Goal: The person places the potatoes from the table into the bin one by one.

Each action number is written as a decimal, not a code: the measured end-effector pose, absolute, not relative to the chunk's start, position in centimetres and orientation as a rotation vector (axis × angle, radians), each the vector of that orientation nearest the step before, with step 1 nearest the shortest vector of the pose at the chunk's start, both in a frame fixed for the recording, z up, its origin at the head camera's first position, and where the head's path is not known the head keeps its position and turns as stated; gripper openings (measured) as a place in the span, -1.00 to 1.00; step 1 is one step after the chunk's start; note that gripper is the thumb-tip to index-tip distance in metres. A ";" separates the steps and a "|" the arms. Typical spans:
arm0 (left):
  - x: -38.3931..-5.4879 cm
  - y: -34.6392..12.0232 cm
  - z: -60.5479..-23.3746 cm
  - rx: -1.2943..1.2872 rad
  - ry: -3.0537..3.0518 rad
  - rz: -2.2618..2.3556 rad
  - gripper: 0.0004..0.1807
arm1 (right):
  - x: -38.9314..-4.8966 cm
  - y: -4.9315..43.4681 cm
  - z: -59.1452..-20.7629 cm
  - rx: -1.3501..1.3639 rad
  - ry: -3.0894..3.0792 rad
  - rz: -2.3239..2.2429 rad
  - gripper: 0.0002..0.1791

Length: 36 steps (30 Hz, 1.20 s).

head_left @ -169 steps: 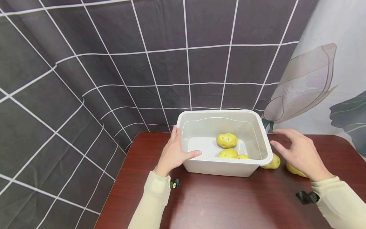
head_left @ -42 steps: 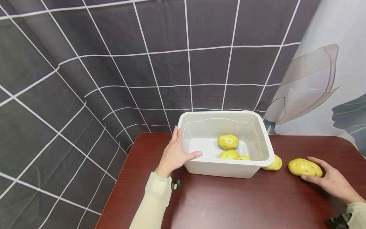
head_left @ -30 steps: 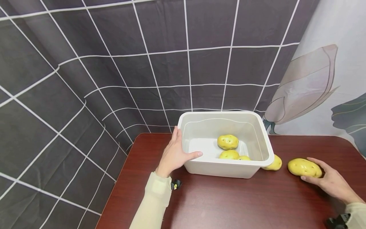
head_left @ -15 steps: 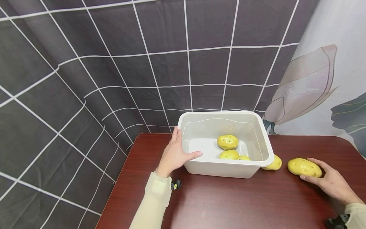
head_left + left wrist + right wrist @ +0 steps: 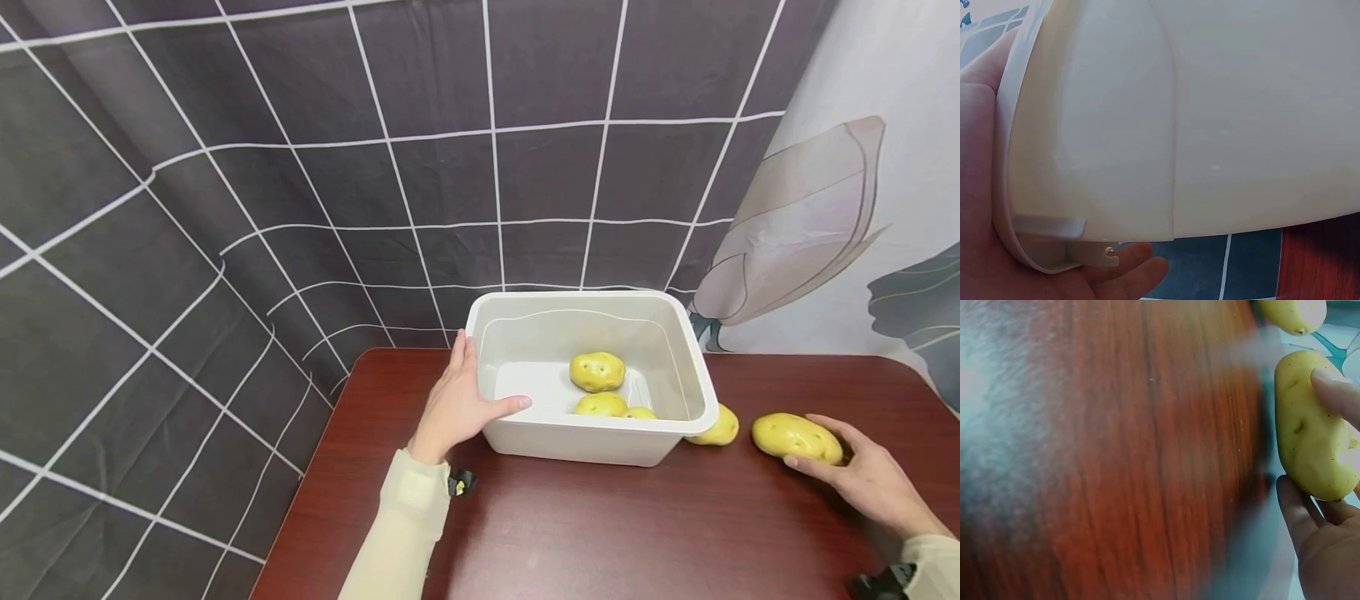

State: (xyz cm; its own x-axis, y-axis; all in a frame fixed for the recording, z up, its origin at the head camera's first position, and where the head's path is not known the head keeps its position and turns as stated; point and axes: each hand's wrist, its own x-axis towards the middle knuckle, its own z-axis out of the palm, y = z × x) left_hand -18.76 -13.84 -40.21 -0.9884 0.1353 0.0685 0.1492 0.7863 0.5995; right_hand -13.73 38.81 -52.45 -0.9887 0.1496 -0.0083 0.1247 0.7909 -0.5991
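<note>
A pale grey plastic tub stands on the table, with several yellow potatoes lying on its floor. My left hand grips the tub's near left corner, thumb over the front rim and fingers along the left side; the left wrist view has the tub's wall close up. At the right, my right hand holds the far right potato by its right end, thumb on the near side. In the right wrist view thumb and fingers lie on opposite sides of this potato.
Another potato sits against the tub's right side, partly hidden by the rim. The reddish-brown table reaches back to a dark curtain with white grid lines and a pale patterned one at the right.
Since the oldest frame my right hand has moved from beside the tub's rim to the far right potato and taken hold of it. That potato has lately shifted slightly left. The left hand stays put.
</note>
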 end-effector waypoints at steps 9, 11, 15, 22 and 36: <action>-18.8 -13.8 -40.2 -0.246 -2.946 -0.991 0.44 | -13.2 38.8 -52.6 -0.252 -2.907 0.983 0.02; -18.9 -13.8 -40.2 -0.251 -2.945 -0.988 0.44 | -13.1 38.7 -52.6 -0.265 -2.902 0.985 0.02; -19.0 -13.8 -40.2 -0.251 -2.945 -0.979 0.44 | -13.0 38.5 -52.5 -0.290 -2.894 0.990 0.02; -19.0 -13.9 -40.2 -0.238 -2.947 -0.985 0.44 | -12.8 38.1 -52.0 -0.354 -2.872 1.057 0.05; -18.8 -13.9 -40.3 -0.226 -2.948 -0.992 0.45 | -11.8 38.3 -51.2 -0.312 -2.827 0.976 0.01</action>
State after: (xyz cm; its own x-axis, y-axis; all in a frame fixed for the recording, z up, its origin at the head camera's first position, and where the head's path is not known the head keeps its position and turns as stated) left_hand -18.83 -13.87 -40.29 -0.9893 0.1294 0.0682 0.1443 0.7872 0.5996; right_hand -11.77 38.27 -51.24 -0.9695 0.2377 0.0592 0.1505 0.7688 -0.6216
